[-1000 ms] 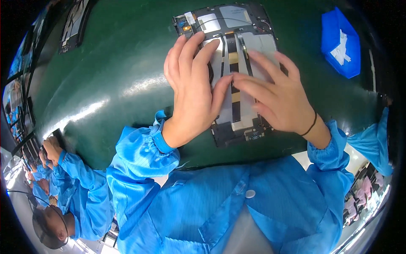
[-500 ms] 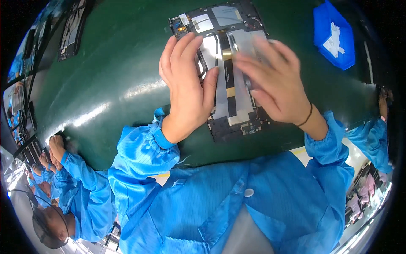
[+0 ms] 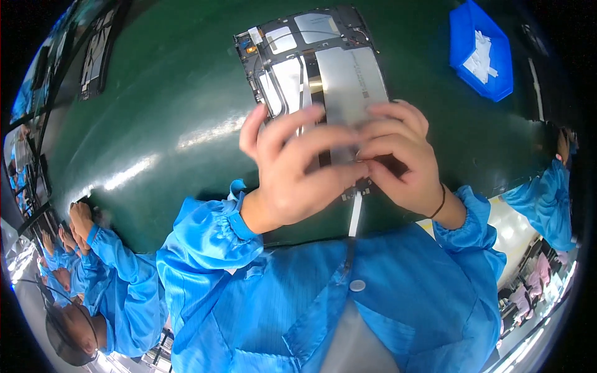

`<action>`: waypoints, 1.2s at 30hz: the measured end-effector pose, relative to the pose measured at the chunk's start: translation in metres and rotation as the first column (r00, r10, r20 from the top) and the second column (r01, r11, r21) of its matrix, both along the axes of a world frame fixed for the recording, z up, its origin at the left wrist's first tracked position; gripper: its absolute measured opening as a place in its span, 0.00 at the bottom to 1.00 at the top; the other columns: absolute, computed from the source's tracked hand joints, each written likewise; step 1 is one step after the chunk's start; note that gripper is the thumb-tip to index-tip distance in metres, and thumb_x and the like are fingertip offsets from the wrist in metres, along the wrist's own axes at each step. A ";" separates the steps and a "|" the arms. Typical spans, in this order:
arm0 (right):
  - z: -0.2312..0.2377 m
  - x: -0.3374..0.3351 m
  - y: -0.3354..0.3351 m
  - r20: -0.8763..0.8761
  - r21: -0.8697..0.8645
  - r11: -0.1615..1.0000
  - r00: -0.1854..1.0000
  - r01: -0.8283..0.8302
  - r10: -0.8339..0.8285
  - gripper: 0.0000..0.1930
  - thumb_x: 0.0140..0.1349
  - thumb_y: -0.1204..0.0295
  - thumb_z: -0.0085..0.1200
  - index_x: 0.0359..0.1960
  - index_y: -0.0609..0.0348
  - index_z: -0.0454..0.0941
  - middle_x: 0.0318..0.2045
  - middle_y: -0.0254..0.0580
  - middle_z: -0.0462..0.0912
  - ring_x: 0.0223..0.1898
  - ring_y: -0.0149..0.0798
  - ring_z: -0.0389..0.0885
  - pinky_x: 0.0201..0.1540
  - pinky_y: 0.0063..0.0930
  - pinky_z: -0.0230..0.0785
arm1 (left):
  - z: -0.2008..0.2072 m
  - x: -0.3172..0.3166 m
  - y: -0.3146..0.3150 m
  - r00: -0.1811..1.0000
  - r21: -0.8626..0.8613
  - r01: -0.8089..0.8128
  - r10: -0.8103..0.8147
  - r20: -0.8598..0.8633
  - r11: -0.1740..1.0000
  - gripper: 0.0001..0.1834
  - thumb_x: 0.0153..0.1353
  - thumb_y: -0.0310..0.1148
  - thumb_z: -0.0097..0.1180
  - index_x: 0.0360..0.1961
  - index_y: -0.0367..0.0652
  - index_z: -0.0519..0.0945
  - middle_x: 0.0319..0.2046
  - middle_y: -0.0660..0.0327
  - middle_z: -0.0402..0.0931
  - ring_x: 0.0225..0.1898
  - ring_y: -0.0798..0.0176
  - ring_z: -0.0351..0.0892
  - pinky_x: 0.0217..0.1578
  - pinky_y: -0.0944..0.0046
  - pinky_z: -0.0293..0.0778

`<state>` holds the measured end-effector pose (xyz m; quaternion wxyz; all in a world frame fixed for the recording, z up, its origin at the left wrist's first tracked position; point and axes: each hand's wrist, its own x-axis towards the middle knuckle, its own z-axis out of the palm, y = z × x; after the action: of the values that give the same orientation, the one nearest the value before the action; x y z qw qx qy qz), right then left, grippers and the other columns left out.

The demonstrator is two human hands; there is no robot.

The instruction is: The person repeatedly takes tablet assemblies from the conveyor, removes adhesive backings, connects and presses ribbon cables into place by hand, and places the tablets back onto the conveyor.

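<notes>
Opened device lies on the green table, partly beneath left hand and right hand, whose curled fingers converge near a narrow strip (whether gripped, cannot tell), seemingly light, flexible, fragile, best taken by its edges.

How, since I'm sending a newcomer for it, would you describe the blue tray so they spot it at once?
On the green table, look beyond the right hand, toward the picture's upper right. There sits an angular blue tray. Unlike the flat, dark-framed device left of it, it has raised walls and white pieces inside.
</notes>
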<state>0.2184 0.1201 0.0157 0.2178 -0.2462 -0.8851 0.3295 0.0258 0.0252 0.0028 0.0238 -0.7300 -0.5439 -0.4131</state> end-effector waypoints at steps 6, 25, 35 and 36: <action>0.007 0.007 0.011 -0.057 -0.241 0.961 0.990 -0.135 0.125 0.06 0.51 0.72 0.63 0.31 0.53 0.81 0.36 0.30 0.83 0.53 0.38 0.76 0.64 0.46 0.52 | -0.004 0.010 -0.009 0.926 0.284 0.012 0.096 -0.364 0.959 0.05 0.46 0.43 0.66 0.26 0.67 0.82 0.35 0.79 0.79 0.41 0.74 0.73 0.63 0.56 0.48; 0.018 0.094 0.134 -0.050 0.666 0.506 0.710 0.548 -0.703 0.11 0.64 0.72 0.56 0.46 0.63 0.80 0.41 0.43 0.84 0.42 0.35 0.82 0.47 0.25 0.72 | 0.002 -0.004 0.037 0.992 -0.291 -0.002 0.039 0.121 0.957 0.09 0.43 0.34 0.72 0.27 0.48 0.85 0.32 0.70 0.78 0.41 0.62 0.74 0.59 0.53 0.54; -0.002 0.016 -0.024 0.119 0.382 0.924 0.990 0.021 -0.071 0.13 0.44 0.72 0.64 0.35 0.50 0.81 0.42 0.32 0.81 0.41 0.38 0.78 0.47 0.36 0.69 | -0.006 -0.003 0.044 0.991 -0.331 -0.015 0.057 0.118 0.944 0.09 0.46 0.36 0.71 0.27 0.46 0.83 0.33 0.68 0.78 0.42 0.60 0.73 0.59 0.54 0.53; -0.004 0.018 -0.026 0.112 0.370 0.928 0.990 0.038 -0.085 0.14 0.44 0.72 0.64 0.36 0.50 0.81 0.42 0.31 0.81 0.42 0.38 0.77 0.48 0.36 0.68 | -0.005 -0.001 0.046 0.992 -0.328 -0.015 0.055 0.111 0.945 0.10 0.46 0.36 0.71 0.27 0.46 0.83 0.33 0.68 0.78 0.42 0.60 0.72 0.59 0.54 0.53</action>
<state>0.2360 0.0946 0.0115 0.2136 -0.2492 -0.9349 0.1353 0.0252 0.0711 -0.0025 -0.1222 -0.6883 -0.6181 -0.3596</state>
